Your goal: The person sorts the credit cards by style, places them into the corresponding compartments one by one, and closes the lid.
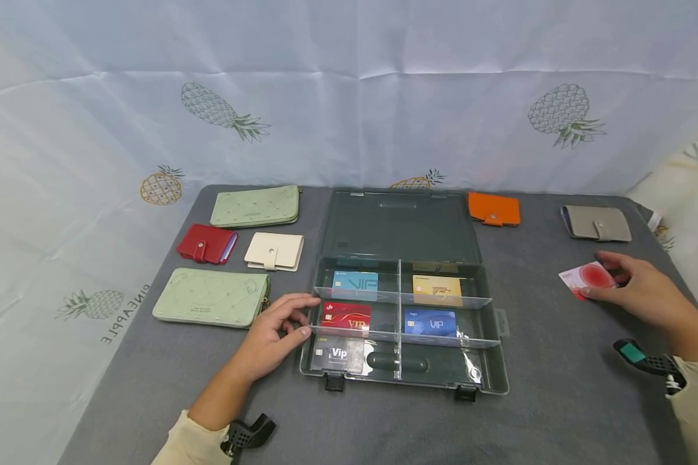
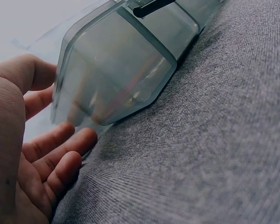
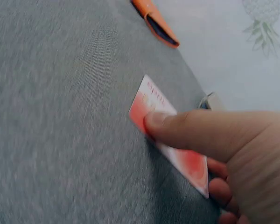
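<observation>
Card point(image 1: 587, 278) over grey, seemingly fabric tabletop point(image 1: 547, 387); pineapple-print backdrop point(image 1: 355, 123).

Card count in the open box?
5 in the box: teal card far left, gold card far right, red card middle left, blue card middle right, dark grey card near left. Any stacked underneath would be hidden.

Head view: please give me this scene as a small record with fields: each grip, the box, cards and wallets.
Right grip: pinches pink-and-white card
Left grip: at left edge of divided storage box
Box lid: open
Rear compartments: light-blue VIP card left, gold card right
Middle compartments: red VIP card left, blue VIP card right
Front compartments: grey Vip card left
Left of box: red card holder, cream card holder, rear green wallet, front green wallet
Right of box: orange card holder, grey card holder
</observation>
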Demonstrator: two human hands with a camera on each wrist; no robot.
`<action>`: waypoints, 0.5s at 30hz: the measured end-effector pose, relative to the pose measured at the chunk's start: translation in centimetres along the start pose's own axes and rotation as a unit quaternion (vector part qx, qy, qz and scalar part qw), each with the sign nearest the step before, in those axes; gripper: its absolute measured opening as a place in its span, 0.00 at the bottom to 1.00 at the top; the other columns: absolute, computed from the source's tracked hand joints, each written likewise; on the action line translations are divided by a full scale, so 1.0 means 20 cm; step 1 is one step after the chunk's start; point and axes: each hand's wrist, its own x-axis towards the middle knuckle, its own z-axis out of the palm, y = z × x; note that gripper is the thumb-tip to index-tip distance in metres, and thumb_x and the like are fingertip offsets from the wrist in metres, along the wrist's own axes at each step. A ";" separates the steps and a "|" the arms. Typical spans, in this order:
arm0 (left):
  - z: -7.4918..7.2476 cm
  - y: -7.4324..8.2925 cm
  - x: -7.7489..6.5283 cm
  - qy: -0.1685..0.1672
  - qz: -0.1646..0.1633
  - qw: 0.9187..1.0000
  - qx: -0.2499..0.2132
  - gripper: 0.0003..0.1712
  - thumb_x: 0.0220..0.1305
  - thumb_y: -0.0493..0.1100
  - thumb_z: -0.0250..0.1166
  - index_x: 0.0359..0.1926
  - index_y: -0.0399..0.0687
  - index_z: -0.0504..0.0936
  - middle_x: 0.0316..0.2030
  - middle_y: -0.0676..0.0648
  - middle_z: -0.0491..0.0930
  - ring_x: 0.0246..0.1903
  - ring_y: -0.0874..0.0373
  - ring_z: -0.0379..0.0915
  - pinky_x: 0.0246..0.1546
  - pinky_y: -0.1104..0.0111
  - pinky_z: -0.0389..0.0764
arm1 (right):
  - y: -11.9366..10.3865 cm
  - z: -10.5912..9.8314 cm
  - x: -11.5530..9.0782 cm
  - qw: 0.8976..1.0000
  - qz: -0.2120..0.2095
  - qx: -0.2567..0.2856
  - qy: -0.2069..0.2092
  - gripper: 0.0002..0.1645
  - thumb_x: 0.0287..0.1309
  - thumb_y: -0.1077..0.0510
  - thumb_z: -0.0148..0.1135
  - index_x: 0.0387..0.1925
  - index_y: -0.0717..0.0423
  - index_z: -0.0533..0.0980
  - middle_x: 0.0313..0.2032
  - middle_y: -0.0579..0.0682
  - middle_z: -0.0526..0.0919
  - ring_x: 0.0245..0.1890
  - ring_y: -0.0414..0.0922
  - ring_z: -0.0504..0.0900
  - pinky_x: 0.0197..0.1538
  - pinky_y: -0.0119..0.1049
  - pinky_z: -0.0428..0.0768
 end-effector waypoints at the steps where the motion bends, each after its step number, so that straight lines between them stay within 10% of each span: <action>1: 0.00 0.00 0.00 0.000 -0.001 1.000 0.001 0.26 0.69 0.34 0.70 0.67 0.49 0.82 0.63 0.49 0.80 0.44 0.57 0.82 0.35 0.68 0.82 | -0.01 0.00 0.00 1.000 0.000 -0.002 0.000 0.53 0.65 0.47 0.75 0.72 0.80 0.59 0.56 0.79 0.71 0.48 0.67 0.74 0.37 0.38 0.70; 9: 0.00 0.02 0.00 -0.003 -0.014 1.000 0.005 0.26 0.70 0.35 0.69 0.67 0.50 0.82 0.64 0.49 0.79 0.45 0.57 0.82 0.37 0.68 0.82 | -0.02 0.00 -0.02 0.999 0.046 0.025 0.006 0.47 0.67 0.47 0.74 0.70 0.75 0.64 0.53 0.75 0.74 0.43 0.55 0.75 0.33 0.32 0.71; 15: 0.00 0.01 0.00 -0.001 -0.011 1.000 0.006 0.25 0.70 0.35 0.69 0.67 0.49 0.82 0.63 0.48 0.80 0.44 0.57 0.82 0.36 0.68 0.82 | 0.02 -0.03 -0.03 0.996 0.051 0.074 0.016 0.35 0.71 0.51 0.71 0.63 0.74 0.70 0.37 0.45 0.81 0.30 0.32 0.72 0.31 0.30 0.73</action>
